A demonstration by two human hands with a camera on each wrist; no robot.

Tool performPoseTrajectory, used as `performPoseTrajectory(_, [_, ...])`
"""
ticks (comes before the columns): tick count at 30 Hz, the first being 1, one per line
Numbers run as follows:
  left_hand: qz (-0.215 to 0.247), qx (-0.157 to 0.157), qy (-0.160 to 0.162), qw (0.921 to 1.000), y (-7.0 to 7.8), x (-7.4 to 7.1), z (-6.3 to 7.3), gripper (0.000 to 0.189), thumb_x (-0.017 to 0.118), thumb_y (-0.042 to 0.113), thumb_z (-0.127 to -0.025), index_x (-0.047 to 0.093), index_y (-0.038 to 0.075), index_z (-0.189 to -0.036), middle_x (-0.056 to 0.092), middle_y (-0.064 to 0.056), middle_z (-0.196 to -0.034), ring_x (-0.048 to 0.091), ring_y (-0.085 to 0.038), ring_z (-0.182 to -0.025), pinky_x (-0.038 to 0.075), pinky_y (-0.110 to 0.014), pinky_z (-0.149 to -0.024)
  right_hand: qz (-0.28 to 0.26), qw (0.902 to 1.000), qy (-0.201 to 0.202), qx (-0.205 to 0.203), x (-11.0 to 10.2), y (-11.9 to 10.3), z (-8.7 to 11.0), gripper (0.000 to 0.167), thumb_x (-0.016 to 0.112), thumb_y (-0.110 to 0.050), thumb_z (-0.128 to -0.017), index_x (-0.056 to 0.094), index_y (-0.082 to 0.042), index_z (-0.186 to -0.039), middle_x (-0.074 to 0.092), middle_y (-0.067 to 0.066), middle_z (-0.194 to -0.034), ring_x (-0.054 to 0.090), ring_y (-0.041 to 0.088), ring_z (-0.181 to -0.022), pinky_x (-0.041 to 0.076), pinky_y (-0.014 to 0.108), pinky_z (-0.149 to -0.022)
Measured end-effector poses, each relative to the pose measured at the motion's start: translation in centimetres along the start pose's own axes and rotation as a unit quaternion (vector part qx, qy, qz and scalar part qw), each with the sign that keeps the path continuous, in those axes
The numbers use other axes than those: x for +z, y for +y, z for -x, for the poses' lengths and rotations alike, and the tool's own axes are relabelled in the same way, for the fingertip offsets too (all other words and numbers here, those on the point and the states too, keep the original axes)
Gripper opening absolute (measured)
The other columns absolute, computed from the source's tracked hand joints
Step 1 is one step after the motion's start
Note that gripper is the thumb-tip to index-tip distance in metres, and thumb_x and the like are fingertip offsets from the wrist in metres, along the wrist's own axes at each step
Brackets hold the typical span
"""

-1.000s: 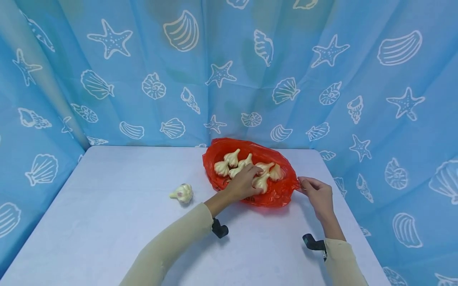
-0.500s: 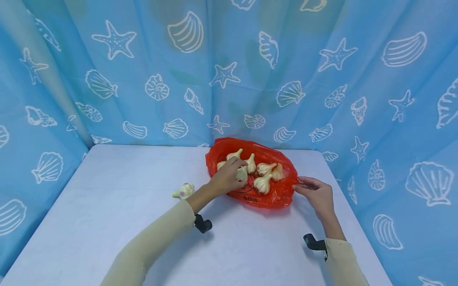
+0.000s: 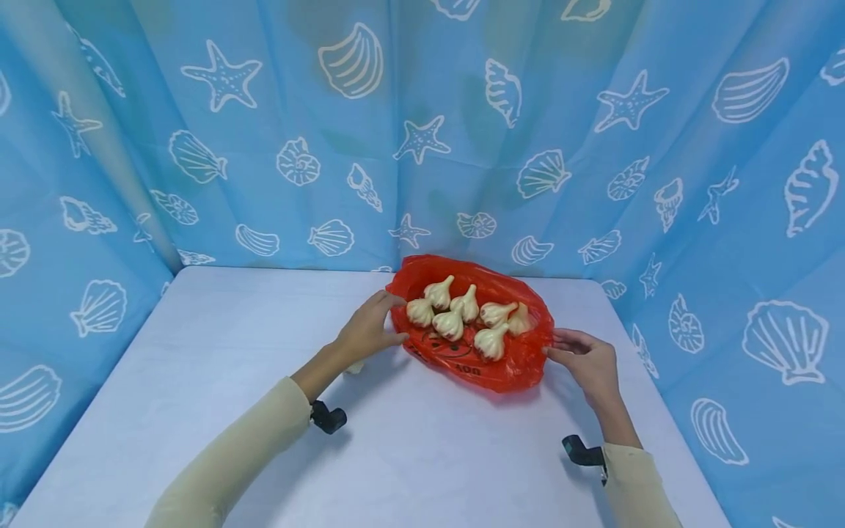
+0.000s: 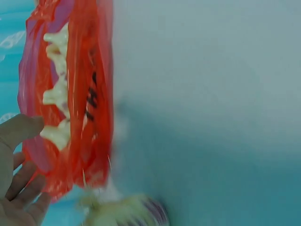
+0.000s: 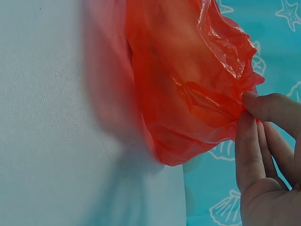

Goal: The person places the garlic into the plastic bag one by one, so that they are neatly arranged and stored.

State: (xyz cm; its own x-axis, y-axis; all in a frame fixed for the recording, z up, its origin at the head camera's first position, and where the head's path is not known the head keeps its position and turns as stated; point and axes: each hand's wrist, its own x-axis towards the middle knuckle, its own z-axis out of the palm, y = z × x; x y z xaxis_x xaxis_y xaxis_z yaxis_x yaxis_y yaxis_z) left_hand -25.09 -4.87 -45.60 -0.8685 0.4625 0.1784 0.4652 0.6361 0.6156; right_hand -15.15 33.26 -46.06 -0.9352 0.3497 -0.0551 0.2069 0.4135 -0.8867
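Note:
A red plastic bag lies open on the table with several garlic bulbs inside. My right hand pinches the bag's gathered right end between thumb and fingers, also plain in the right wrist view. At the bag's left end is my left hand, thumb and fingers spread apart and nothing held between them. Its fingertips are right at the bag's rim. One more garlic bulb lies on the table outside the bag; in the head view my left wrist hides most of it.
The white table carries the bag near its back edge. Behind and on both sides hangs a blue curtain with white shell and starfish prints. A black wrist camera sits on the left forearm, another on the right.
My left hand has moved left, from among the bulbs to the bag's left rim, uncovering the bulbs and covering most of the loose one. The right hand keeps pinching the right end.

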Motion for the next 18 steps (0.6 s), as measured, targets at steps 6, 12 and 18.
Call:
performPoseTrajectory(6, [-0.008, -0.028, -0.01, 0.9995, -1.3, -1.6, 1.3, 0.058, 0.083, 0.026, -0.078, 0.059, 0.01, -0.128, 0.055, -0.004, -0.124, 0.053, -0.025, -0.116, 0.05, -0.042, -0.095, 0.012, 0.9999, 0.008, 0.0, 0.1, 0.1, 0.1, 0.049, 0.077, -0.033, -0.084, 0.064, -0.013, -0.127, 0.064, 0.008, -0.123, 0.062, 0.021, -0.105, 0.051, 0.022, -0.084])
performPoseTrajectory(12, [-0.028, -0.059, -0.014, 0.9977, -2.4, -2.5, 2.3, 0.059, 0.083, 0.031, -0.076, 0.059, 0.011, -0.127, 0.056, -0.004, -0.124, 0.053, -0.027, -0.117, 0.05, -0.043, -0.095, 0.019, 0.9996, 0.017, -0.008, 0.1, 0.0, 0.2, 0.05, 0.073, -0.041, -0.086, 0.065, -0.013, -0.126, 0.063, 0.007, -0.124, 0.061, 0.022, -0.107, 0.051, 0.028, -0.088])
performPoseTrajectory(18, [-0.035, -0.068, -0.025, 0.9967, -3.5, -3.0, 3.3, 0.064, 0.083, 0.034, -0.076, 0.058, 0.008, -0.129, 0.057, -0.006, -0.122, 0.053, -0.029, -0.118, 0.05, -0.045, -0.094, 0.016, 0.9996, 0.018, -0.014, 0.1, 0.0, 0.1, 0.049, 0.072, -0.041, -0.087, 0.066, -0.012, -0.126, 0.064, 0.007, -0.124, 0.061, 0.021, -0.107, 0.051, 0.026, -0.087])
